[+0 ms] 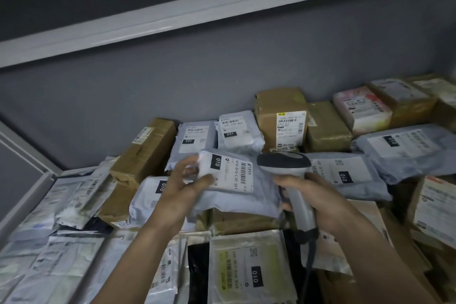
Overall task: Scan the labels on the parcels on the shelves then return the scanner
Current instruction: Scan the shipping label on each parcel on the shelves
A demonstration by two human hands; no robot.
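Scanner (293, 180) sits in my right hand (318, 201), fingers wrapped round the grip, head beside the label. Left hand (182, 190) pinches the grey parcel (237, 195) at its left end, tilted up off the pile. I'd flatten the label (233, 171) and aim at its barcode squarely. Behind: more parcels, brown box (281, 118), shelf wall (148, 86).

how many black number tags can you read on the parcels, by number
010 tags: 5, on the held grey parcel, the bag left of it, the bag behind the scanner, the far right bag and the front yellowish bag
231 tags: 2
Total: 7
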